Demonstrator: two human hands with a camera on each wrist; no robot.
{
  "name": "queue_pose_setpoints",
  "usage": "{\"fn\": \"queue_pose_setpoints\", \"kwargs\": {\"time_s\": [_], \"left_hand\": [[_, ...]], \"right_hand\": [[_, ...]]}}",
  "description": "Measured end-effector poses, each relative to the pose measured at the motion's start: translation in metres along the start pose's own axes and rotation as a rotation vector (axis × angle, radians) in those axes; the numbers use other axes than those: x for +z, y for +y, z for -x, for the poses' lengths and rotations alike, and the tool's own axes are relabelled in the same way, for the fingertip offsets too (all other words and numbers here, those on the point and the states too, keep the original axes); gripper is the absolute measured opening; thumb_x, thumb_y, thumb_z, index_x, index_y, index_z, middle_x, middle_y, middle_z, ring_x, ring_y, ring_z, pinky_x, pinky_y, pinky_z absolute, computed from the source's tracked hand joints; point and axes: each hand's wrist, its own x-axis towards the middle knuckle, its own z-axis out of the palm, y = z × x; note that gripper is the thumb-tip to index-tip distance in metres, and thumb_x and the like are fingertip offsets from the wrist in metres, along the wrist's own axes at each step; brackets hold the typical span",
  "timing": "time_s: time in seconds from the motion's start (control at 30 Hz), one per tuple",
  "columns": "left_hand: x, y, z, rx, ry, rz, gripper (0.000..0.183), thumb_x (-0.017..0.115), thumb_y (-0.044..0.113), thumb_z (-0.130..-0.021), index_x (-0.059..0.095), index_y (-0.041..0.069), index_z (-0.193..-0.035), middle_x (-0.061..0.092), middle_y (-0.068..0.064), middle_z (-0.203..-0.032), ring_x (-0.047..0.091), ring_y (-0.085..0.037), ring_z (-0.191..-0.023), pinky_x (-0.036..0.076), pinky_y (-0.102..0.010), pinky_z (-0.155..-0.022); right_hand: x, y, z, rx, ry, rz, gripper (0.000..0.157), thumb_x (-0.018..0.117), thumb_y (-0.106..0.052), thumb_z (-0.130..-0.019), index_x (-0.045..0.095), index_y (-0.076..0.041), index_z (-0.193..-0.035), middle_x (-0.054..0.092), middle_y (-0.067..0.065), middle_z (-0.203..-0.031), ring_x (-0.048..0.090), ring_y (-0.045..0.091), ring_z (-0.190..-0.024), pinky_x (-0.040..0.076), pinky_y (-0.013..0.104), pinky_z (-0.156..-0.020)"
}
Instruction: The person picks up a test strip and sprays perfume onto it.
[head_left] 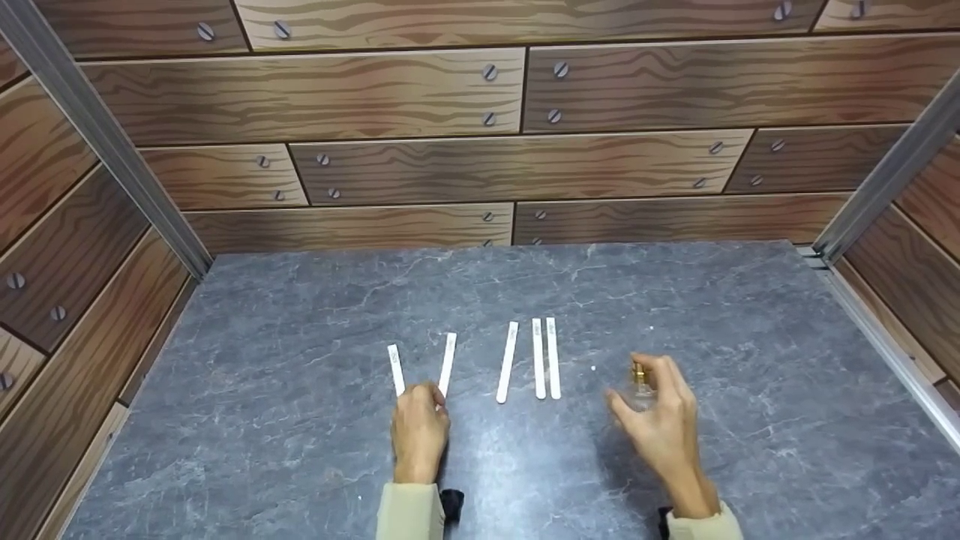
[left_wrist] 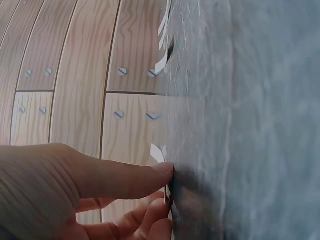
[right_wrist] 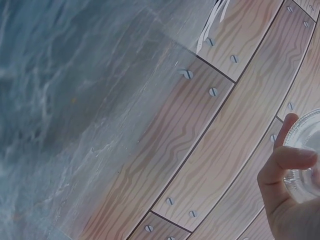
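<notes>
My left hand (head_left: 420,427) is low over the table, pinching a white test strip (left_wrist: 166,195) between thumb and fingertips. Two strips reach out from it, a left one (head_left: 396,367) and a right one (head_left: 448,358); the hand covers their near ends, so I cannot tell which one is pinched. Further right, my right hand (head_left: 666,412) grips a small clear glass perfume bottle (head_left: 640,391) with a gold spray top (head_left: 638,371). In the right wrist view the bottle's round ribbed glass base (right_wrist: 295,185) shows, fingers curled round it.
Between the hands lie three more white strips: a slanted one (head_left: 508,364) and two near-parallel ones, a middle (head_left: 538,360) and a right (head_left: 553,360), with small print at their far ends. The grey marbled tabletop (head_left: 300,322) meets wood-patterned walls (head_left: 405,97) and metal posts.
</notes>
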Motion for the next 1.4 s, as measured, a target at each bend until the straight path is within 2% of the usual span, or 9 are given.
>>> {"fn": "queue_pose_setpoints", "kwargs": {"time_s": [0.2, 0.4, 0.53, 0.67, 0.8, 0.93, 1.1, 1.4], "left_hand": [[-0.002, -0.001, -0.002, 0.029, -0.049, 0.0, 0.026, 0.068, -0.018, -0.067, 0.063, 0.007, -0.073, 0.062, -0.012, -0.074, 0.063, -0.041, -0.066, 0.05, -0.053, -0.059], [-0.003, -0.001, -0.003, 0.039, -0.123, 0.025, 0.027, 0.063, -0.019, -0.069, 0.066, 0.008, -0.067, 0.058, -0.008, -0.073, 0.061, -0.033, -0.065, 0.053, -0.048, -0.061], [-0.005, -0.001, -0.003, 0.054, -0.164, 0.057, 0.025, 0.063, -0.018, -0.071, 0.074, 0.005, -0.071, 0.068, -0.011, -0.076, 0.068, -0.034, -0.072, 0.057, -0.045, -0.065], [-0.012, -0.001, -0.004, 0.062, -0.209, 0.099, 0.024, 0.066, -0.015, -0.073, 0.08, 0.001, -0.084, 0.075, -0.011, -0.081, 0.072, -0.029, -0.078, 0.058, -0.043, -0.069], [-0.017, 0.002, -0.002, 0.034, -0.254, 0.225, 0.025, 0.066, -0.013, -0.076, 0.08, -0.002, -0.094, 0.074, -0.011, -0.082, 0.067, -0.02, -0.07, 0.055, -0.033, -0.061], [-0.019, 0.011, 0.003, 0.03, -0.306, 0.407, 0.024, 0.066, -0.014, -0.08, 0.078, -0.006, -0.099, 0.074, -0.014, -0.09, 0.065, -0.019, -0.073, 0.054, -0.025, -0.061], [-0.02, 0.023, 0.011, 0.006, -0.383, 0.536, 0.027, 0.07, -0.015, -0.078, 0.076, -0.007, -0.103, 0.072, -0.016, -0.101, 0.068, -0.023, -0.082, 0.057, -0.025, -0.069], [-0.017, 0.041, 0.027, -0.014, -0.496, 0.745, 0.037, 0.067, -0.018, -0.073, 0.071, -0.014, -0.109, 0.069, -0.018, -0.111, 0.066, -0.022, -0.085, 0.057, -0.023, -0.068]], "right_hand": [[0.002, 0.0, -0.001, -0.017, 0.002, -0.008, 0.056, 0.087, 0.012, -0.058, 0.063, 0.006, -0.108, 0.063, 0.012, -0.088, 0.059, 0.019, -0.075, 0.048, 0.013, -0.071], [0.003, 0.001, -0.001, -0.026, 0.0, -0.019, 0.057, 0.087, 0.014, -0.056, 0.063, 0.007, -0.108, 0.063, 0.014, -0.088, 0.059, 0.018, -0.074, 0.048, 0.012, -0.071], [0.002, 0.001, 0.0, -0.012, 0.005, -0.017, 0.057, 0.087, 0.014, -0.057, 0.063, 0.006, -0.108, 0.063, 0.014, -0.089, 0.058, 0.016, -0.075, 0.048, 0.012, -0.07], [0.003, -0.001, 0.001, -0.011, 0.01, -0.023, 0.056, 0.087, 0.012, -0.059, 0.064, 0.006, -0.109, 0.063, 0.013, -0.089, 0.058, 0.017, -0.076, 0.048, 0.012, -0.07], [0.003, -0.001, 0.002, -0.017, 0.006, -0.032, 0.055, 0.086, 0.012, -0.059, 0.064, 0.005, -0.108, 0.062, 0.013, -0.088, 0.059, 0.019, -0.075, 0.048, 0.012, -0.07], [0.002, -0.001, 0.002, -0.01, 0.008, -0.029, 0.055, 0.087, 0.013, -0.058, 0.064, 0.005, -0.108, 0.062, 0.013, -0.088, 0.059, 0.02, -0.076, 0.049, 0.012, -0.071], [0.001, -0.001, 0.001, -0.011, 0.004, -0.036, 0.055, 0.087, 0.014, -0.058, 0.064, 0.007, -0.108, 0.062, 0.012, -0.087, 0.059, 0.018, -0.075, 0.049, 0.01, -0.07], [-0.002, 0.002, 0.0, -0.007, 0.011, -0.027, 0.055, 0.087, 0.013, -0.059, 0.063, 0.006, -0.108, 0.063, 0.012, -0.088, 0.059, 0.016, -0.073, 0.049, 0.009, -0.066]]}}
